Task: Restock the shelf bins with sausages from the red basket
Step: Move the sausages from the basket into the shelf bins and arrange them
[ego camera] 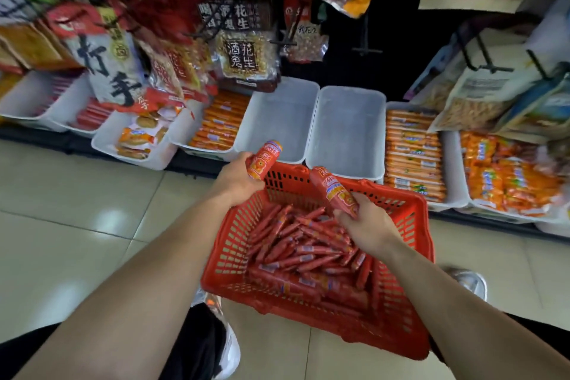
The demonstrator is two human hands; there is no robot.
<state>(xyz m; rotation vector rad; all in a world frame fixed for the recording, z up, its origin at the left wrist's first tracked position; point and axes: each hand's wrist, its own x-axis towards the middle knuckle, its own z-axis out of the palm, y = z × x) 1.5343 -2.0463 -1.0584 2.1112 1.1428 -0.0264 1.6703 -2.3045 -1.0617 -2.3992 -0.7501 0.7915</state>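
our left hand (pixel 237 180) grips one sausage (pixel 263 160), right hand (pixel 367 222) grips another (pixel 334 193), both above the basket (pixel 410 256); two bins (pixel 279 120) empty.

The tiled floor (pixel 61 225) carried the red basket (pixel 413 256), which sat near the foot of the shelf (pixel 197 168). Along that low shelf stood a row of white bins side by side: two bare bins (pixel 279 120) (pixel 347 133) in the middle, a bin of orange sausages (pixel 413 151) just to their right, and another (pixel 216 126) just to their left. Further left a bin (pixel 135 145) held wrapped snacks, and at the far right a bin (pixel 509 176) held orange packets.
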